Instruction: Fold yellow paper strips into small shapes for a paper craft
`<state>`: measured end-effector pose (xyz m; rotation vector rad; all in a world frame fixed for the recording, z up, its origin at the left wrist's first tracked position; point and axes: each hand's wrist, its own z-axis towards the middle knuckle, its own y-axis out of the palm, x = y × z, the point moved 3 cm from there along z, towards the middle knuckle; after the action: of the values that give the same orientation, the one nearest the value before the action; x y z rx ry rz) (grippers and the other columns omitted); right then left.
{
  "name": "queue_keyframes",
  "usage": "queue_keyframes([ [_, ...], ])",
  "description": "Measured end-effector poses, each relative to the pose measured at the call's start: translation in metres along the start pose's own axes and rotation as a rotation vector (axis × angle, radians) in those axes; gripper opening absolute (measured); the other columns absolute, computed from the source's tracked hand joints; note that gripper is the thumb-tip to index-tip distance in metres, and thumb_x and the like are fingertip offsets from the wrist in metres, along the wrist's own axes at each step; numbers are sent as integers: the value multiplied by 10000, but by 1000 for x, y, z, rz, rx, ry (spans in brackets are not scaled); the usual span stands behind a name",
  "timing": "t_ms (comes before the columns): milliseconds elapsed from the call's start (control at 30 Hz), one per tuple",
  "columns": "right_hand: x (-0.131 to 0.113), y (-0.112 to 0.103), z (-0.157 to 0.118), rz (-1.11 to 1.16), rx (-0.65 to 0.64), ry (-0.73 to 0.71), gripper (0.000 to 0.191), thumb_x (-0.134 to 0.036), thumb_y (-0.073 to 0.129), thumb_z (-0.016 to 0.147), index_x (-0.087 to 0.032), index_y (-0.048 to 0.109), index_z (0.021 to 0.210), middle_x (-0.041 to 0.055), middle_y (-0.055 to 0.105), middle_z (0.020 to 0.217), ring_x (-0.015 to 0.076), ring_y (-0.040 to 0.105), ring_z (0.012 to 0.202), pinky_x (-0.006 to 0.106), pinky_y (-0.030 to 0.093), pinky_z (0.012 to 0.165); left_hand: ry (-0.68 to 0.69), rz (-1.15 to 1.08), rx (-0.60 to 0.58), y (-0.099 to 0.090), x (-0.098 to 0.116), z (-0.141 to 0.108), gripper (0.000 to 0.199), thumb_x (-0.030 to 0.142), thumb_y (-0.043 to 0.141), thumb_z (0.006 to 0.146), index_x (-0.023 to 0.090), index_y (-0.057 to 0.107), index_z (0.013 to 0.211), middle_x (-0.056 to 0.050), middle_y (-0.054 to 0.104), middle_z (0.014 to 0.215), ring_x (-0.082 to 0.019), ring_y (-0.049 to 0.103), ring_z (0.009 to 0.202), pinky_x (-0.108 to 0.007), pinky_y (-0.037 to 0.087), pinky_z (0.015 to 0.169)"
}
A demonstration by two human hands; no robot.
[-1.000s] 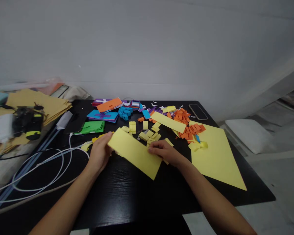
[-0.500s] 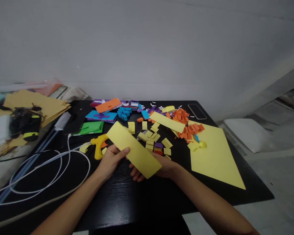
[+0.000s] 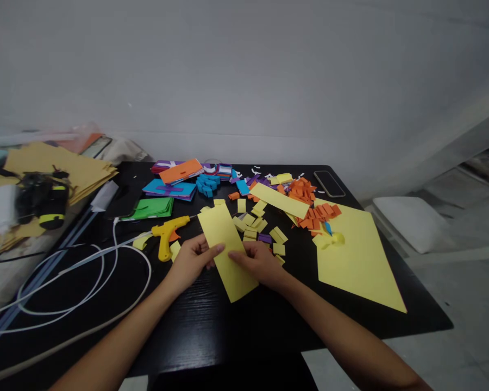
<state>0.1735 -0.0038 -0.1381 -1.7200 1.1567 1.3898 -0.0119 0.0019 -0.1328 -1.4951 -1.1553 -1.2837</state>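
Observation:
A yellow paper strip is held up over the black table, tilted, its long side slanting from upper left to lower right. My left hand pinches its left edge, thumb on the front face. On the right edge, my right hand grips it the same way, thumb on top and fingers behind. Behind the strip lie several small folded yellow paper pieces and a purple piece. A yellow glue gun rests just beyond my left hand.
Orange folded pieces pile up near another yellow strip. A large yellow sheet covers the right side. Blue and green folded papers, a phone and white cables lie around.
The yellow strip has turned steeper. My right hand, formerly under it with fingers spread, now grips its right edge with the thumb on top. My left hand still holds the left edge.

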Motion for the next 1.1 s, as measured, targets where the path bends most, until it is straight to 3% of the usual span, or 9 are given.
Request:
queue_keyframes([
  [133,2,0,2,-64,94,-60,390,-541,717,840,-154,752,853,55,747,809,198,664,700,277,474,601,39,29,37,-2,3,0,382,532,705,861,163,684,764,13,639,600,-111,544,519,-225,431,524],
  [267,2,2,2,12,48,-51,364,-504,749,815,-152,754,908,57,758,841,207,688,740,300,515,665,49,69,52,-4,5,0,361,514,714,850,164,698,764,15,635,588,-120,561,535,-230,446,544],
  [367,0,3,2,113,41,-70,363,-468,793,774,-162,750,963,57,772,905,205,707,769,327,544,739,48,123,-4,-1,3,-2,336,485,725,845,167,694,743,18,627,574,-126,571,539,-232,449,548],
  [467,-2,-1,3,160,158,-110,375,-408,843,720,-172,727,989,60,774,951,209,712,808,329,556,755,28,148,-99,5,0,-4,322,468,737,833,170,683,723,18,631,598,-127,575,547,-232,453,546],
  [567,-6,-8,3,169,309,-167,505,-318,907,626,-196,681,1060,44,764,978,212,707,859,315,564,753,8,184,-154,11,-3,-6,318,461,738,833,171,680,720,19,628,621,-122,562,559,-227,442,545],
  [900,-11,-21,4,345,501,-167,576,-288,911,586,-241,581,1056,-25,722,846,186,681,713,314,584,648,54,299,-102,12,0,-9,339,495,634,912,170,701,841,28,565,626,-128,499,603,-235,362,557],
  [1100,-21,-51,8,380,647,-272,580,-267,922,561,-224,576,1025,-19,734,836,187,693,716,318,588,656,72,341,-140,16,3,-11,275,420,618,917,175,700,822,17,631,660,-133,557,627,-233,401,584],
])
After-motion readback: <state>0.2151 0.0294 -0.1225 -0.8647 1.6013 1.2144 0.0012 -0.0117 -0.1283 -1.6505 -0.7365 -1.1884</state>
